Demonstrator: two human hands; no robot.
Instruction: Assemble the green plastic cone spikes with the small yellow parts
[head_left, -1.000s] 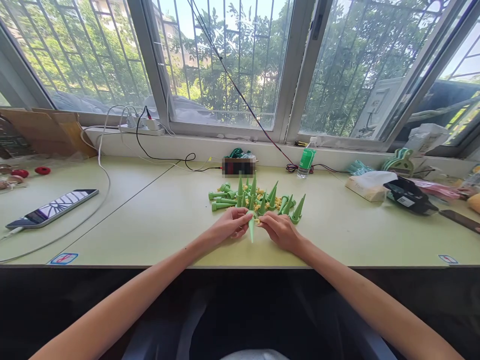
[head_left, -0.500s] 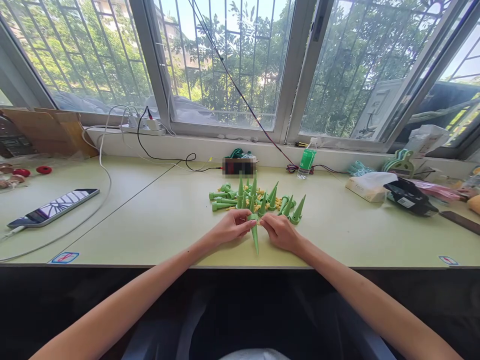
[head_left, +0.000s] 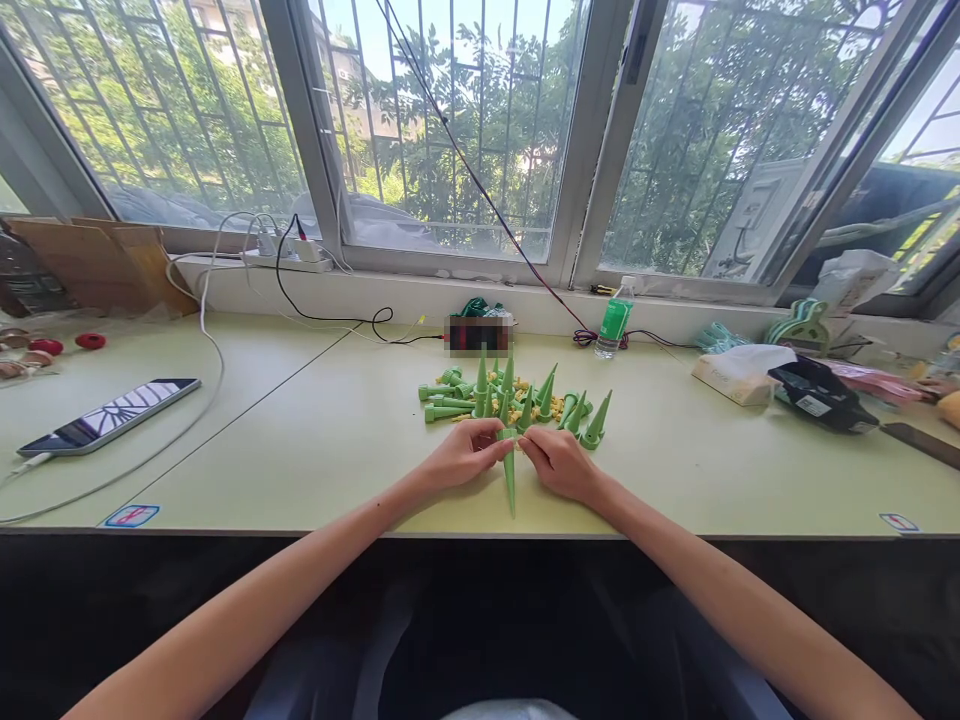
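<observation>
Between my hands, near the front of the table, is a green plastic watering spike (head_left: 510,480), its point toward me. My left hand (head_left: 466,452) pinches it by its wide collar end, thumb and fingers closed. At the right side of that collar, my right hand (head_left: 559,460) has its fingers pressed together; whatever small piece they grip is hidden. Just beyond my hands is a pile of green watering spikes (head_left: 450,411), some standing point up and others lying down. Small yellow pieces (head_left: 556,406) are scattered among them.
A phone (head_left: 112,415) with a white cable lies at the left. Behind the pile stand a blurred dark device (head_left: 478,336) and a green-labelled bottle (head_left: 615,320). A tissue pack (head_left: 739,373) and a black package (head_left: 821,393) lie right. The table's front edge is close to my forearms.
The held spike has turned slightly, its tip now a little lower and further left. Both hands stay almost where they were, and the pile is unchanged.
</observation>
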